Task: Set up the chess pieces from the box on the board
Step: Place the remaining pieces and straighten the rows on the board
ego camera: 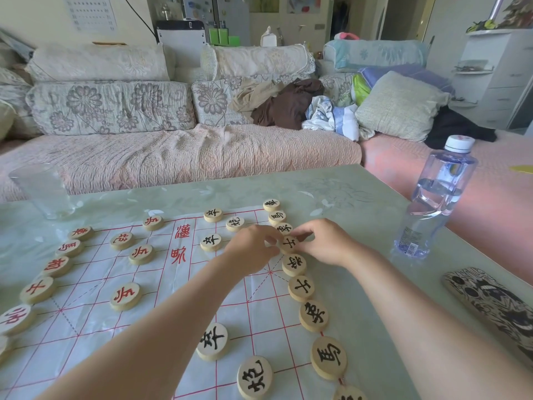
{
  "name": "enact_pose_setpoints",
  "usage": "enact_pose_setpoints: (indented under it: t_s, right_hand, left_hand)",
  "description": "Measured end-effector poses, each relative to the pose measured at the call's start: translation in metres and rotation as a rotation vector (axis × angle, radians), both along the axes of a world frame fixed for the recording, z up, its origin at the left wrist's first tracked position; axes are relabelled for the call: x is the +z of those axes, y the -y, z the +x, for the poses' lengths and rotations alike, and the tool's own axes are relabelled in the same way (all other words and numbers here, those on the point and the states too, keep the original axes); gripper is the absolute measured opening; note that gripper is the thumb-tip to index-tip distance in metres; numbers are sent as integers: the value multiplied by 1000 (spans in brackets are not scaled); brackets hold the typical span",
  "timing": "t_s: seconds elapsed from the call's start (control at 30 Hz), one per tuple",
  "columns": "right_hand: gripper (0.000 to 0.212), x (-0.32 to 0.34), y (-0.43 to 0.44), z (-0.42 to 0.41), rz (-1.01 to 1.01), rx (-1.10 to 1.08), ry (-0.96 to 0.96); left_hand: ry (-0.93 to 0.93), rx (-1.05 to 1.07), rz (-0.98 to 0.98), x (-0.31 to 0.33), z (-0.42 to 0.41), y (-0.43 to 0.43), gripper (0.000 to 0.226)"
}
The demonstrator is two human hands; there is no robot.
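Note:
A white board sheet [86, 327] with red grid lines lies on the table. Round wooden pieces with red characters [126, 295] stand along its left side, and pieces with black characters [313, 315] line its right edge. Both hands meet at one black-marked piece [288, 244] in the right-hand row. My left hand [251, 249] pinches its left rim with the fingertips. My right hand [323, 242] touches its right rim from the other side. The piece lies flat on the board. No box is in view.
A clear water bottle [435, 197] stands at the table's right edge, a patterned phone [490, 304] lies nearer me on the right, and an empty glass [43, 189] stands far left. A sofa [173, 157] with cushions and clothes runs behind the table.

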State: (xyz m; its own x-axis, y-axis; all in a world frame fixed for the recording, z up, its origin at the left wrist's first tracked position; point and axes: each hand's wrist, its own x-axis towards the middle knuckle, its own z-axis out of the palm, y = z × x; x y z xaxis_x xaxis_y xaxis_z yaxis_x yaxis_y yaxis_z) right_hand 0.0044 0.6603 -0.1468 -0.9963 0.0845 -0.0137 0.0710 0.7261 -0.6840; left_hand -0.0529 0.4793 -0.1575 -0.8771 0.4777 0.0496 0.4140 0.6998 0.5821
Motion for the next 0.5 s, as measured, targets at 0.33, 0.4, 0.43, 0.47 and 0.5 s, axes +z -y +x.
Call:
enact_pose_setpoints:
  t_s: [0.33,0.4,0.43,0.47,0.5]
  right_hand:
    - [26,1,4,-2,16,27,14]
    - [29,0,3,-2,26,21,21]
    - [30,1,3,-2,35,21,23]
    - [30,1,2,-2,41,23,23]
    - [30,3,2,-1,44,26,23]
  left_hand:
    - [-16,17,6,-3,-2,-1,23]
    - [-26,13,-3,-3,-1,-2,23]
    - [-30,12,-7,-3,0,-3,23]
    - [-33,11,-8,-3,1,-3,24]
    - [-34,13,-10,-2,3,-3,25]
